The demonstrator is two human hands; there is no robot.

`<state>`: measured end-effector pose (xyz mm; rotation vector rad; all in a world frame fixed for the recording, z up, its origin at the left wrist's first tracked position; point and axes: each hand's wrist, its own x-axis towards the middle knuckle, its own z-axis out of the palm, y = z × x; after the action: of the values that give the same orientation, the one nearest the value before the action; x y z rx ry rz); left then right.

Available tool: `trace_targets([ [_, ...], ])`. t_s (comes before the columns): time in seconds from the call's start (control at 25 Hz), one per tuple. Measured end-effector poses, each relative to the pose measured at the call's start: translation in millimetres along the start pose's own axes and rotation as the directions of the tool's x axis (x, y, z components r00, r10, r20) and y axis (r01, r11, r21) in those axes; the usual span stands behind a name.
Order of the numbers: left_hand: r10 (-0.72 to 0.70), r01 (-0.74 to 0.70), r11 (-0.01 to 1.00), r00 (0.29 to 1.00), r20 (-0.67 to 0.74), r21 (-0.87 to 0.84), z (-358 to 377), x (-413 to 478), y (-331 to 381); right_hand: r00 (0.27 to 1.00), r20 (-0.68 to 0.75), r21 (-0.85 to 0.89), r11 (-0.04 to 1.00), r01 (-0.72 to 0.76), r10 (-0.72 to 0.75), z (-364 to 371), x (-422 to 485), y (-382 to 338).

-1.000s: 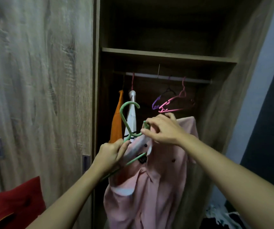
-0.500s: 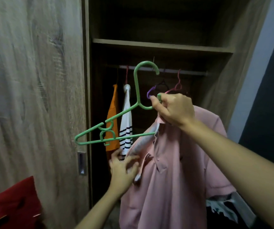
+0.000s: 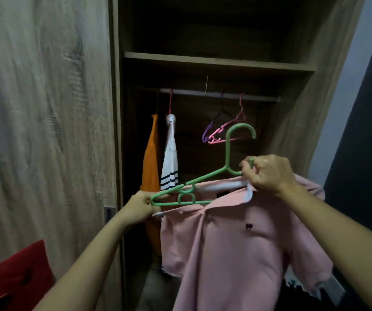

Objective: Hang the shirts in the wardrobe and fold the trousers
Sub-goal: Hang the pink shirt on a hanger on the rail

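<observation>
A pink polo shirt (image 3: 232, 248) hangs in front of the open wardrobe, with a green plastic hanger (image 3: 226, 153) partly inside its collar. My right hand (image 3: 268, 173) grips the hanger's neck together with the collar's right side. My left hand (image 3: 141, 206) pinches the collar's left edge at the hanger's left tip. The hanger's hook points up, below the clothes rail (image 3: 216, 95). An orange shirt (image 3: 151, 162) and a white striped shirt (image 3: 170, 160) hang at the rail's left.
Empty pink and purple hangers (image 3: 221, 129) hang at the rail's right. A wooden shelf (image 3: 218, 61) sits above the rail. The wardrobe door (image 3: 43, 131) stands on the left. A red cloth (image 3: 12, 281) lies at lower left; other clothes lie at lower right.
My left hand rose from the shirt's front to the collar's left edge at the hanger's tip. The collar now stretches wide. The hanger sits lower and further right.
</observation>
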<state>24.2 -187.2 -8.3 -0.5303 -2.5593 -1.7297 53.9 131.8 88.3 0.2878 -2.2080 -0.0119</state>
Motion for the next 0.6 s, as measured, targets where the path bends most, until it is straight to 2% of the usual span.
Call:
trace_targets([
  [0.08, 0.035, -0.033, 0.979, 0.999, -0.004, 0.201, -10, 2, 2, 0.998, 0.044, 0.028, 0.998, -0.05, 0.048, 10, -11, 4],
  [0.2, 0.06, -0.074, 0.956, 0.996, 0.06, 0.283, -21, -2, 13, 0.995, 0.07, 0.057, 0.995, -0.077, 0.073, 13, -14, 5],
  [0.32, 0.061, -0.078, 0.974, 0.995, 0.085, 0.214, -32, -12, 28, 0.994, 0.097, 0.036, 0.998, -0.049, 0.045, 12, -12, 1],
  [0.4, 0.06, -0.067, 0.988, 0.997, 0.057, 0.14, -34, -18, 33, 0.99, 0.136, -0.017, 0.999, 0.038, -0.035, 15, -17, -6],
  [0.48, 0.089, -0.078, 0.976, 0.995, -0.045, 0.206, -30, -17, 35, 0.982, 0.18, -0.054, 0.996, 0.072, -0.061, 22, -23, -14],
  [0.56, 0.138, -0.026, 0.907, 0.962, -0.237, 0.421, -16, -9, 38, 0.981, 0.192, -0.029, 1.0, -0.01, 0.015, 25, -17, -27],
  [0.6, 0.172, 0.022, 0.872, 0.922, -0.348, 0.489, -6, -3, 42, 0.977, 0.206, 0.009, 0.998, -0.066, 0.062, 23, -10, -38],
])
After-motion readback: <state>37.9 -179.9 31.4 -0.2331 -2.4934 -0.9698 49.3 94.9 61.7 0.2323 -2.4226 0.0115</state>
